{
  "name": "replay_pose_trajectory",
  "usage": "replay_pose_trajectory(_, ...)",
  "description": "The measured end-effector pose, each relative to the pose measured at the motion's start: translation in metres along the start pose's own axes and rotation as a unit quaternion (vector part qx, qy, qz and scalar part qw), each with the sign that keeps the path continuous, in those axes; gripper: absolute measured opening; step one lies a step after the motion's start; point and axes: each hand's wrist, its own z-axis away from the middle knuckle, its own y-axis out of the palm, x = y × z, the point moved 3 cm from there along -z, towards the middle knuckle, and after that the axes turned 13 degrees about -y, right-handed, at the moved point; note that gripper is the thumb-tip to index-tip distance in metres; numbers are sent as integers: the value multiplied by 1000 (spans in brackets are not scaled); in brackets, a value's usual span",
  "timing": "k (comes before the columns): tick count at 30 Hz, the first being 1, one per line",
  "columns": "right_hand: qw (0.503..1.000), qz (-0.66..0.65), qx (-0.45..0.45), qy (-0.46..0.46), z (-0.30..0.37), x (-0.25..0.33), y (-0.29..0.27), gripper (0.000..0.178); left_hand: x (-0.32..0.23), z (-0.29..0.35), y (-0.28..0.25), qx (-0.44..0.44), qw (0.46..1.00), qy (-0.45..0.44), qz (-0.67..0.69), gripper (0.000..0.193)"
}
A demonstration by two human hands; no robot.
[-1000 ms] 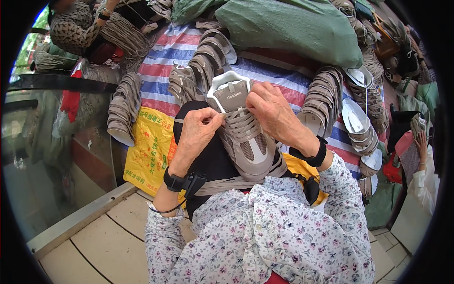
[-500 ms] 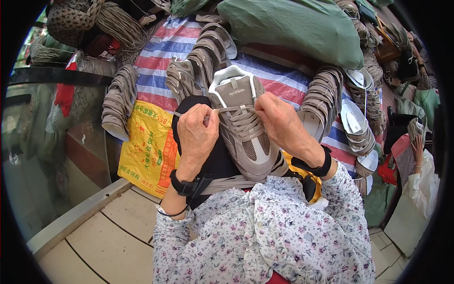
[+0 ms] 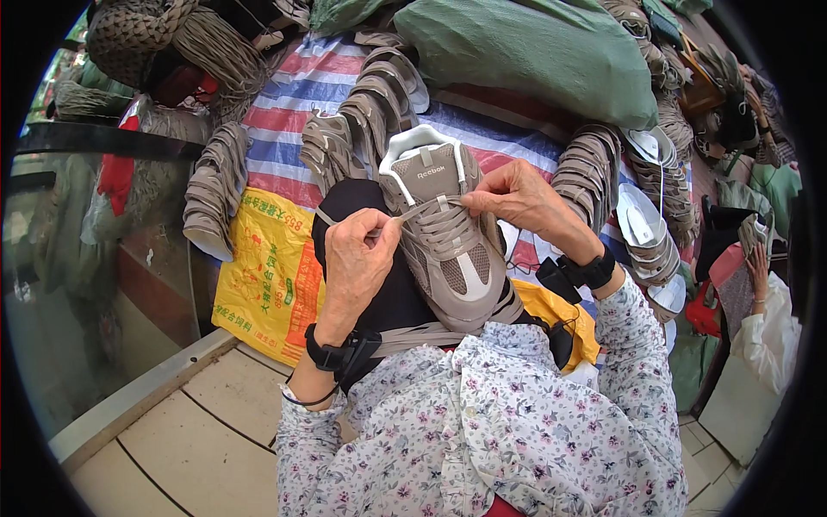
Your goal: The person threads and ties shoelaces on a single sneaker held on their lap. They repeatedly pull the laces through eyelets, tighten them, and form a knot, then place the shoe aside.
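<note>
On the lap: a grey-brown shoe [image 3: 448, 237] lies on a black cushion [image 3: 379, 293], toe toward the person, heel opening away.
Long axis: runs near to far, tilted a little leftward at the heel.
Left hand [image 3: 357, 263]: just left of the shoe, pinched on a lace end [image 3: 345, 222] drawn out sideways.
Right hand [image 3: 517, 200]: right of the shoe's tongue, fingertips pinched on the lace at the upper eyelets; nearer the shoe than the left.
Hands: apart, one either side.
Room: stacks of shoe uppers [image 3: 366, 116] crowd just beyond the heel; a yellow sack [image 3: 263, 276] lies left; wood floor [image 3: 189, 422] open at lower left.
</note>
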Motion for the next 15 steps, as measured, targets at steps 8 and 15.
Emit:
replay_pose_trajectory(8,963,140,-75,-218,-6,15,0,10,0,-1,3,20,999,-34,24,18)
replay_pose_trajectory(15,912,318,-85,-246,-11,15,-1,5,-1,6,3,26,999,-38,5,21)
